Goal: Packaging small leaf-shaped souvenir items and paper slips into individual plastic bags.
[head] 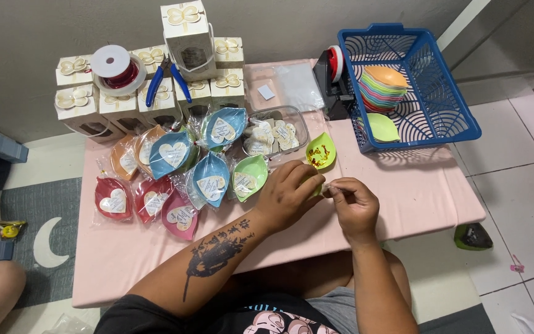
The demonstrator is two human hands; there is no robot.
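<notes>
My left hand [287, 195] rests on the pink table [415, 185], fingers curled over a light green leaf-shaped dish that is mostly hidden under it. My right hand [353, 205] sits just to the right, fingertips pinched at a thin clear piece, possibly tape or film, touching the left fingers. Just beyond them lies a lime green leaf-shaped dish [321, 152] with small red and gold bits in it. To the left spreads a pile of wrapped leaf dishes [180, 173] in several colours, each with a white heart tag.
A clear plastic tub of heart tags [273, 133] stands behind the dishes. A blue basket [440, 117] holds stacked coloured dishes at right, beside a tape dispenser [332, 77]. White gift boxes [156, 93], a ribbon spool [115, 68] and blue-handled pliers [167, 80] line the back.
</notes>
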